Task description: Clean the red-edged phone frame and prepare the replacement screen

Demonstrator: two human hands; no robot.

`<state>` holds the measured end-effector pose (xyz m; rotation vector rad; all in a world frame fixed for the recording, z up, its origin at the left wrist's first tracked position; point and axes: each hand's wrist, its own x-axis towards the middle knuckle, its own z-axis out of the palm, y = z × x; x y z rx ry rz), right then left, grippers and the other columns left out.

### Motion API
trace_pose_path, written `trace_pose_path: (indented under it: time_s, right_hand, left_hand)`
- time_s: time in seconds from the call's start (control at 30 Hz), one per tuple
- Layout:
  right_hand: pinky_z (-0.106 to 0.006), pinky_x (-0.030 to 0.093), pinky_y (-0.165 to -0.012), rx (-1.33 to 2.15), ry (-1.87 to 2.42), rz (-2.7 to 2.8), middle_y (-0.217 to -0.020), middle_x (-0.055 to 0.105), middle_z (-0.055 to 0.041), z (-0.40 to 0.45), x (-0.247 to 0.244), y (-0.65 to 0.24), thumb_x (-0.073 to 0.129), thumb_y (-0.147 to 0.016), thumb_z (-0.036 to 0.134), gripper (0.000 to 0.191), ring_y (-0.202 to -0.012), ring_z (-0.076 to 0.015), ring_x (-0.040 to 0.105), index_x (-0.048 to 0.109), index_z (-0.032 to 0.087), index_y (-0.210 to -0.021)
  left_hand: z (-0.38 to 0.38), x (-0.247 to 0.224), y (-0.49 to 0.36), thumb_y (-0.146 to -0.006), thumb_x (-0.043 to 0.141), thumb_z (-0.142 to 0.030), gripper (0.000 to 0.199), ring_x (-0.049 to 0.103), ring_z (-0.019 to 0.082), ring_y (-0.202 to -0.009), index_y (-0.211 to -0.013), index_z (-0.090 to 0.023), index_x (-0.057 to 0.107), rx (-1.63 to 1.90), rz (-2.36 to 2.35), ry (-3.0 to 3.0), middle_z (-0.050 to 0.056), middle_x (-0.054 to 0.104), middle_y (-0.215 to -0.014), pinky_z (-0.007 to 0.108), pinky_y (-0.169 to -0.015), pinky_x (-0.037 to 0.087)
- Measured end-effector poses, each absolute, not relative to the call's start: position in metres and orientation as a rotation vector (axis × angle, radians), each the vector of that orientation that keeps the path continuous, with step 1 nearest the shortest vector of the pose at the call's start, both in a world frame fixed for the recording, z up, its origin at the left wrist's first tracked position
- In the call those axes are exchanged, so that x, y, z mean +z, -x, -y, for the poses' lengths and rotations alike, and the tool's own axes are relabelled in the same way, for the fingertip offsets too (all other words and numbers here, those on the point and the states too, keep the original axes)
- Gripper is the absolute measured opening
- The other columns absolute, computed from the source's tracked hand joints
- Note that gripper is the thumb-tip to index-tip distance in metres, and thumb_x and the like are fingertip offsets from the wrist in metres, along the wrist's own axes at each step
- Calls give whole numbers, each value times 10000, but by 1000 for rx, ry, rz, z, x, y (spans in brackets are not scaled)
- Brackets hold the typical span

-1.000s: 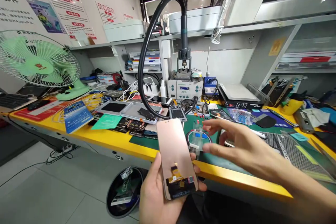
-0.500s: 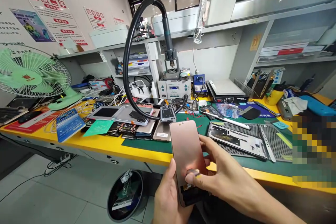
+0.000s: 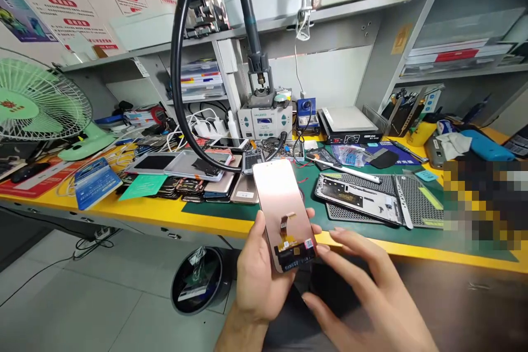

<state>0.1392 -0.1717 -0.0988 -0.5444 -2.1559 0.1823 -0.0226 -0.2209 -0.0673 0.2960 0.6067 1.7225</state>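
A phone screen (image 3: pixel 277 192) with a shiny pinkish back lies in my left hand (image 3: pixel 258 272), gripped by its long edges with the thumb on the left side. Its back faces me. A bent flex cable (image 3: pixel 284 225) stands up from the lower part, above a black strip with small labels. My right hand (image 3: pixel 369 286) is open beside the lower right corner, fingers apart and nothing between them. One fingertip is close to the screen's edge; I cannot tell whether it touches. Beyond, a bare phone frame (image 3: pixel 358 201) rests on a perforated grey mat (image 3: pixel 421 198).
A hot air station (image 3: pixel 266 121) with a black hose stands at the back, near a heating plate (image 3: pixel 350 124). Stacked phones (image 3: pixel 190 187) and a green card (image 3: pixel 142 187) lie left. A black bin (image 3: pixel 198 280) is on the floor; a green fan (image 3: pixel 33 104) stands far left.
My right hand has come off the flex cable and moved right and down, its fingers spreading. The cable now shows uncovered. My left hand still holds the phone screen; the whole view has shifted.
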Motion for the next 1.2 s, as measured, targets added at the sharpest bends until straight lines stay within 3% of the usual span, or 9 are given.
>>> trace_pose_path:
  time_s: [0.13, 0.3, 0.5, 0.67, 0.83, 0.9, 1.0, 1.13, 1.2]
  right_hand:
    - [-460, 510, -1065, 16, 522, 2069, -1259, 605, -139, 179, -108, -128, 720, -883, 75, 340, -1300, -318, 551, 659, 138, -1212]
    - [-475, 556, -976, -48, 541, 1959, -1201, 618, -116, 173, -113, -122, 766, -849, 31, 322, -1243, -326, 587, 695, 168, -1132]
    - [-506, 594, -925, -67, 571, 1926, -1170, 630, -88, 170, -122, -118, 769, -802, -3, 437, -1228, -339, 595, 695, 258, -1145]
    - [-477, 625, -875, -37, 507, 1880, -1062, 761, -45, 165, -119, -119, 779, -787, 27, 443, -1113, -295, 670, 728, 296, -1135]
    - [-460, 625, -844, -4, 435, 1800, -958, 820, -12, 160, -113, -121, 712, -794, -18, 453, -936, -249, 741, 737, 284, -1132]
    - [-482, 615, -819, 131, 457, 1668, -941, 812, -21, 162, -112, -116, 670, -804, -47, 478, -910, -258, 742, 735, 281, -1145]
    - [-476, 610, -792, 528, 534, 1359, -920, 792, -24, 169, -109, -107, 690, -836, -17, 426, -897, -274, 735, 769, 306, -1101]
    - [-409, 652, -735, 1050, 701, 1162, -863, 803, -33, 176, -99, -105, 804, -856, 197, 91, -815, -273, 757, 805, 288, -864]
    - [-379, 666, -731, 1192, 767, 1139, -830, 812, -33, 177, -95, -108, 833, -843, 302, 59, -779, -265, 770, 800, 271, -805]
  left_hand:
    - [220, -65, 22, -1033, 426, -540, 548, 733, 300, -1020, -1240, -142, 740, 1717, -620, -241, 180, 752, -1239, 402, -871, 583]
    - [221, -63, 20, -1042, 415, -518, 524, 742, 293, -997, -1232, -156, 743, 1728, -613, -218, 173, 765, -1213, 430, -864, 595]
    - [222, -63, 13, -1024, 444, -543, 525, 746, 282, -1027, -1214, -170, 760, 1719, -646, -189, 153, 774, -1213, 405, -911, 579]
    - [225, -58, 7, -1007, 447, -553, 535, 720, 339, -1126, -1196, -182, 781, 1741, -668, -211, 130, 779, -1214, 484, -1045, 535]
    - [230, -72, 2, -857, 640, -669, 585, 673, 391, -1213, -1193, -213, 781, 1765, -666, -114, 151, 746, -1284, 548, -1073, 515]
    - [226, -82, 3, -831, 697, -621, 477, 685, 380, -1192, -1150, -277, 787, 1879, -640, -106, 130, 757, -1261, 572, -1062, 512]
    - [215, -85, 8, -825, 754, -497, 397, 685, 342, -1177, -1139, -256, 777, 1995, -753, -240, 130, 751, -1230, 527, -1023, 543]
    - [205, -61, 13, -870, 747, -378, 301, 673, 264, -1157, -1124, -217, 773, 1987, -815, -388, 96, 763, -1116, 459, -1092, 504]
    - [203, -50, 15, -874, 743, -313, 212, 684, 238, -1153, -1073, -253, 787, 2008, -778, -379, 55, 785, -1057, 447, -1139, 468]
